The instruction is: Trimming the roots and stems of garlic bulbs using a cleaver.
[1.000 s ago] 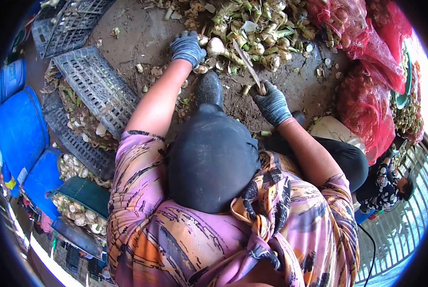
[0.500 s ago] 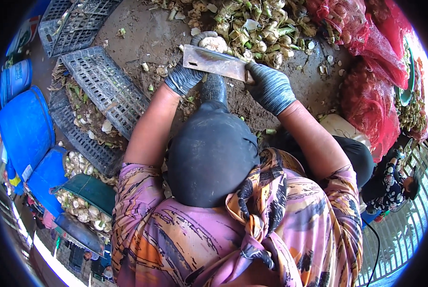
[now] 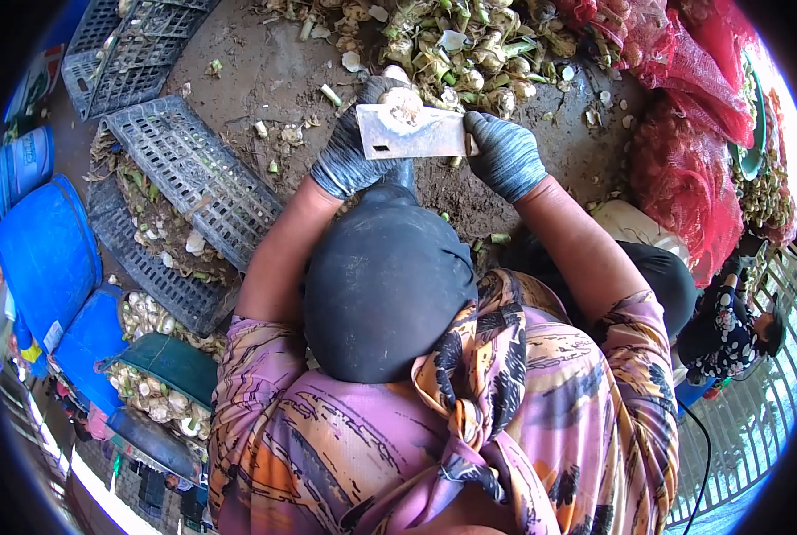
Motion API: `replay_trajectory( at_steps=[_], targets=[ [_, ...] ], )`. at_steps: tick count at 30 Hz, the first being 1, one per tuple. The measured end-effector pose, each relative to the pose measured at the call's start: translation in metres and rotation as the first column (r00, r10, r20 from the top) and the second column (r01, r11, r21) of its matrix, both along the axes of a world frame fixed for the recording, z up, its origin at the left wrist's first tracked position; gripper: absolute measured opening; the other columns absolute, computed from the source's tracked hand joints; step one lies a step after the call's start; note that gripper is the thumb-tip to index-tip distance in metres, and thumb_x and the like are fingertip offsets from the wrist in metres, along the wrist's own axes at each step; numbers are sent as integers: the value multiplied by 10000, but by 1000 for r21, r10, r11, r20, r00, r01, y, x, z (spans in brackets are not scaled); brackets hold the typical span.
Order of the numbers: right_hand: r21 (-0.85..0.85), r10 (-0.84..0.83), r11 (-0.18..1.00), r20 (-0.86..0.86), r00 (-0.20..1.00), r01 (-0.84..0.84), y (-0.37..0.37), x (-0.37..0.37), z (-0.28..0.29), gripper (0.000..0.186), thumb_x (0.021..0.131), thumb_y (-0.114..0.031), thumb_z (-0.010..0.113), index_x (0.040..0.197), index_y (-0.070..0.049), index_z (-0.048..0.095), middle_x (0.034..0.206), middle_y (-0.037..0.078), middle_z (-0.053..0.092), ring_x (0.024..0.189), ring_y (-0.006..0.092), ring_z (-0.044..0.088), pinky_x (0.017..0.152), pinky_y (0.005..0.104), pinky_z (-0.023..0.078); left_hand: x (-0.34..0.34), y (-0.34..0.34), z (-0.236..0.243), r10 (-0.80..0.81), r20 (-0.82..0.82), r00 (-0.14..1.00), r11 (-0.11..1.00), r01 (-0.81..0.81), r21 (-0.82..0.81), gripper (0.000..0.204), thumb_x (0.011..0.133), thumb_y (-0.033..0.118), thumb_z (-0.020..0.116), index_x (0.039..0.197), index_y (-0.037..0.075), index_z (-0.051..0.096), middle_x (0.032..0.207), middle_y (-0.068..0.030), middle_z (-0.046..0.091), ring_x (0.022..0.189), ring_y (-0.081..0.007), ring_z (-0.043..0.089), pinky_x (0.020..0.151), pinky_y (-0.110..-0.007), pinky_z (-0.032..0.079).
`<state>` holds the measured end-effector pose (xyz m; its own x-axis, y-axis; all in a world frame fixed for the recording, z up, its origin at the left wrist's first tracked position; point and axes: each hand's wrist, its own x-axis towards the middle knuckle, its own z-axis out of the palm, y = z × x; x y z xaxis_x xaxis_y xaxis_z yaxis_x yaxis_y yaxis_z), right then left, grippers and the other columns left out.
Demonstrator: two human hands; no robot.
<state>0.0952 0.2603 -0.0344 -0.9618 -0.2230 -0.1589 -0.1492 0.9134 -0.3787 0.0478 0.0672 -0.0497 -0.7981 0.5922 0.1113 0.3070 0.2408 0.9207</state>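
Note:
In front of my knee, my gloved right hand [image 3: 507,159] grips the handle of a cleaver [image 3: 434,141], its broad rectangular blade reaching left. A pale garlic bulb [image 3: 402,105] shows at the blade's upper edge, its cut or root side facing me. My left hand [image 3: 345,153], in a grey glove, is curled around the bulb from the left and behind. The blade covers some of its fingers. Beyond my hands lies a heap of garlic bulbs [image 3: 497,53] with green stalk pieces.
Black plastic crates [image 3: 193,169] lie at the left, beside blue barrels [image 3: 46,250] and a green tub [image 3: 162,361] near peeled-looking bulbs. Red mesh sacks [image 3: 684,178] stand at the right. Another person [image 3: 728,330] is at the far right. Stalk scraps litter the muddy floor [image 3: 247,71].
The blade has turned more level and shifted slightly right and lower. The garlic bulb, behind the blade's upper edge before, now shows its pale end over the blade; my left hand has risen with it.

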Motion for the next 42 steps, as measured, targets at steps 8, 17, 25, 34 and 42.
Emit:
replay_trajectory(
  at_steps=[8, 17, 25, 34, 42],
  targets=[
    [88, -408, 908, -29, 913, 409, 56, -1, -26, 121, 754, -185, 441, 820, -100, 496, 670, 140, 545, 633, 320, 531, 551, 391, 426, 11, 7, 31, 194, 122, 973, 967, -210, 141, 583, 540, 119, 714, 1011, 71, 374, 913, -76, 481, 835, -193, 491, 739, -283, 416],
    [-174, -276, 947, -11, 961, 269, 6, 15, 7, 184, 677, -164, 540, 843, -96, 500, 678, 142, 543, 621, 319, 534, 532, 367, 436, -18, -3, 8, 381, -328, 865, 914, -406, -9, 544, 488, 224, 751, 948, 92, 491, 863, -68, 508, 808, -219, 475, 747, -335, 388],
    [-271, -178, 941, 116, 977, 204, -27, 25, 25, 199, 666, -154, 547, 851, -90, 512, 694, 152, 544, 663, 308, 536, 564, 359, 432, -5, -17, -20, 16, 852, 524, 709, -607, 360, 381, 752, 224, 540, 1059, 45, 403, 977, -103, 481, 898, -199, 484, 787, -314, 414],
    [-124, -487, 798, 443, 753, 590, 6, 37, -65, 176, 725, -158, 554, 847, -57, 477, 669, 117, 511, 581, 195, 469, 589, 282, 408, -13, -16, 20, -454, 724, 520, 339, -650, 680, 234, 732, 229, 530, 846, 26, 510, 836, -141, 549, 755, -244, 559, 785, -425, 435],
    [-302, -493, 752, 333, 804, 586, 0, 26, -28, 169, 727, -195, 572, 793, -54, 505, 610, 82, 521, 524, 149, 450, 545, 281, 411, -143, -64, 50, -788, 82, 610, -567, -771, 289, 440, 715, 330, 492, 1006, 6, 436, 941, -151, 511, 899, -255, 497, 804, -399, 398]
  ],
)
